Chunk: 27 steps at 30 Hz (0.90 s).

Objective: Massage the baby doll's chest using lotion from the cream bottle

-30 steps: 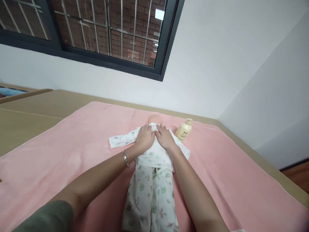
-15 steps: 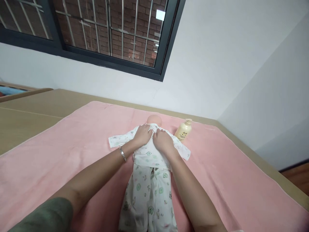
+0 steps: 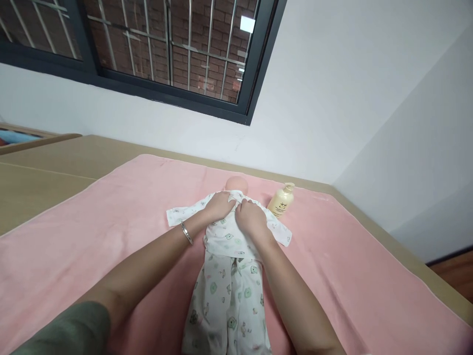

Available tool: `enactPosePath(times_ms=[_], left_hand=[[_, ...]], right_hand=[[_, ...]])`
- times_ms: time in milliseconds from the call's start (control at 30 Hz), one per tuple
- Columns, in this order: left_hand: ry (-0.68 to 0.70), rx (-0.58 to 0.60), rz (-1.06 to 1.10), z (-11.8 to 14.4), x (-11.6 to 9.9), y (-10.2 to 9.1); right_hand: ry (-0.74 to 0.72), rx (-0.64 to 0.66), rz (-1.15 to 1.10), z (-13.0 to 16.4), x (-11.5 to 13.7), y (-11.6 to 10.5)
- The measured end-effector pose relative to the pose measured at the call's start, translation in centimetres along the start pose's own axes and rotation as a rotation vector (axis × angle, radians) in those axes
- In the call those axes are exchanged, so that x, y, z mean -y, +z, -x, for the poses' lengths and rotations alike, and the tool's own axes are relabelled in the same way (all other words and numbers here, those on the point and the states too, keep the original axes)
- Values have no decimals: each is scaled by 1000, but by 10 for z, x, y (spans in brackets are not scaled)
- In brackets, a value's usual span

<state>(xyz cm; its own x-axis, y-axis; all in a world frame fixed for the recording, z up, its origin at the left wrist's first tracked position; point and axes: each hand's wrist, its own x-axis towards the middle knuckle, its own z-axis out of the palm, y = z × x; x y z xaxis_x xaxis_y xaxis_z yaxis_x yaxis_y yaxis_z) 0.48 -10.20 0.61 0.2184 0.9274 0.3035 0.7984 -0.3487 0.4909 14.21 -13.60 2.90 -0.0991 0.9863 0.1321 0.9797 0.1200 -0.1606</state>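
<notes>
A baby doll (image 3: 236, 184) lies on its back on a pink blanket (image 3: 111, 217), dressed in a white printed top (image 3: 225, 236) and matching trousers (image 3: 225, 301). My left hand (image 3: 219, 205) rests on the doll's upper chest at the collar, fingers pinching the fabric. My right hand (image 3: 251, 218) lies beside it on the chest, fingertips also at the collar. A silver bracelet (image 3: 185, 232) circles my left wrist. The doll's sleeves spread out to both sides.
A cream pump bottle (image 3: 281, 200) lies tilted on the blanket just right of the doll's head. The blanket covers a tan bed surface (image 3: 44, 172) set against a white wall under a barred window (image 3: 166, 44). Wooden floor shows at the far right.
Both hands have slid up the doll's chest from flat on the top to the collar, fingers now gathered on the fabric near the neck.
</notes>
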Motion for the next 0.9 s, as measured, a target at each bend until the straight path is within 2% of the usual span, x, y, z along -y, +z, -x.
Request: enactPosePath(times_ms=[100, 233, 333, 400, 533, 667, 900], left_hand=[[11, -16, -38, 1, 0, 2], [17, -90, -234, 13, -13, 12], [64, -80, -247, 19, -20, 12], [41, -79, -186, 17, -20, 8], [-47, -78, -84, 8, -10, 5], [2, -94, -106, 3, -2, 11], [10, -117, -207, 5, 0, 20]], right_hand=[[-9, 13, -45, -3, -3, 0], [-118, 17, -190, -23, -30, 10], [-167, 44, -244, -32, -42, 14], [-183, 36, -194, -30, -40, 13], [-143, 2, -21, -14, -19, 5], [-77, -24, 36, -4, -5, 1], [-132, -1, -167, -23, -31, 11]])
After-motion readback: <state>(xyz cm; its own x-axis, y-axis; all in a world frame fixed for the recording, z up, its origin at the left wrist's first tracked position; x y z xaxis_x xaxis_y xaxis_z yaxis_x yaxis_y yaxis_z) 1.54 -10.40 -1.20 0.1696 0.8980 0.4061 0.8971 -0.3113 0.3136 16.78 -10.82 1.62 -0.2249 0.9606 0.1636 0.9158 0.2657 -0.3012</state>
